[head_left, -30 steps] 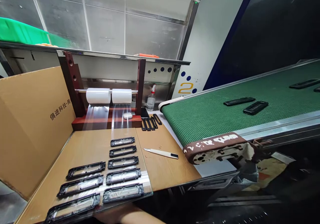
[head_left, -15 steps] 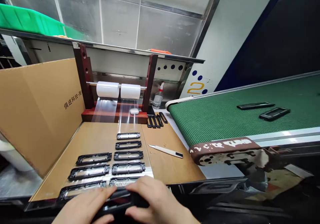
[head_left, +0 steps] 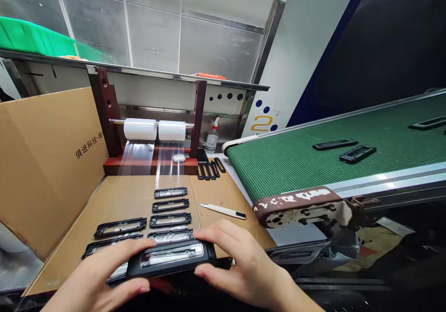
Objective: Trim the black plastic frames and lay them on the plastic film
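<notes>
Both of my hands grip one long black plastic frame [head_left: 170, 257] above the near edge of the wooden worktable [head_left: 226, 195]. My left hand [head_left: 99, 275] pinches its left end and my right hand [head_left: 240, 265] pinches its right end. Beneath the held frame, two rows of the same black frames [head_left: 170, 206] lie on strips of clear film [head_left: 135, 158]. The film runs down from two white rolls [head_left: 155, 129] on a dark red stand [head_left: 197, 116] at the back.
A cardboard wall [head_left: 45, 163] borders the table's left side. A white utility knife [head_left: 221, 210] lies to the right of the frames, and several black parts [head_left: 209, 169] sit by the stand. A green conveyor belt [head_left: 296, 163] on the right carries more black frames [head_left: 357, 153]. A spray bottle [head_left: 211, 137] stands behind.
My hands came up into view from below, took a black frame by both ends and raised it above the near rows. The camera swung slightly.
</notes>
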Motion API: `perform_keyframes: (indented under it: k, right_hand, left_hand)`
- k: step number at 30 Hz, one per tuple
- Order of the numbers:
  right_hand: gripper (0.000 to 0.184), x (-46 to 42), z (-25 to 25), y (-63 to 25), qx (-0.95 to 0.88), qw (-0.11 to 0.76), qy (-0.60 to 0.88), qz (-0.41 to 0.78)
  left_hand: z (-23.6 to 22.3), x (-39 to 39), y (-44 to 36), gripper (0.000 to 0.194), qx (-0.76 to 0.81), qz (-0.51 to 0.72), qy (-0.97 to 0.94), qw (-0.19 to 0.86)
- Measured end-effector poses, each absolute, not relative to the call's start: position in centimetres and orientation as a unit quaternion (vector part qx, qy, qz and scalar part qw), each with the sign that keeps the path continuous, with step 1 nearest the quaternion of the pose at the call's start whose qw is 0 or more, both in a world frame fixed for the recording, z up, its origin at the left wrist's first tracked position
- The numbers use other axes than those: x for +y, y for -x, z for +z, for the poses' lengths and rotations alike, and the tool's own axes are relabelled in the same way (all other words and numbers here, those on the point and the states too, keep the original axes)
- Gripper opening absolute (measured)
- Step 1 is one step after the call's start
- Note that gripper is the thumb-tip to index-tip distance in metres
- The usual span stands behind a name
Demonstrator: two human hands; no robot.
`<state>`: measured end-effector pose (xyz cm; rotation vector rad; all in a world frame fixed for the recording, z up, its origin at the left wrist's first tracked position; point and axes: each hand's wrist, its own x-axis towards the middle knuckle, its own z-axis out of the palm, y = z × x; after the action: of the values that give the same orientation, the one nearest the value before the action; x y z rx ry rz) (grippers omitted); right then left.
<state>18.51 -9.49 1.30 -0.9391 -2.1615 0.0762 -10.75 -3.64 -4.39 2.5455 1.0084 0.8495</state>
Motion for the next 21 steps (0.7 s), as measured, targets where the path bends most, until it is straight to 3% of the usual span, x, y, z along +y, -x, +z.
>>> perform_keyframes:
  k: [5,8,11,14,18,21]
  right_hand:
    - [0.032,-9.5,0.9,-18.3,-0.849,0.385,0.362,0.0]
    - [0.031,-9.2,0.5,-18.4,-0.857,0.393,0.31,-0.123]
    - [0.029,-8.3,0.3,-18.6,-0.867,0.36,0.255,-0.232]
    - [0.029,-6.5,0.0,-18.6,-0.871,0.343,0.229,-0.265]
    - [0.026,-3.1,-1.1,-17.6,-0.87,0.369,0.215,-0.246]
    - [0.027,-0.6,-2.4,-16.5,-0.858,0.405,0.257,-0.184]
  left_hand:
    - [-5.6,-3.2,11.4,0.043,0.395,0.266,-0.847,0.234]
    - [-5.7,-3.2,11.1,0.044,0.456,0.27,-0.789,0.31]
    - [-4.7,-3.5,9.8,0.046,0.418,0.235,-0.723,0.498]
    - [-3.5,-3.7,8.7,0.039,0.349,0.177,-0.643,0.658]
    - [-3.6,-1.5,9.3,0.054,0.371,0.231,-0.578,0.689]
    - [-4.6,2.3,11.3,0.063,0.485,0.381,-0.509,0.6]
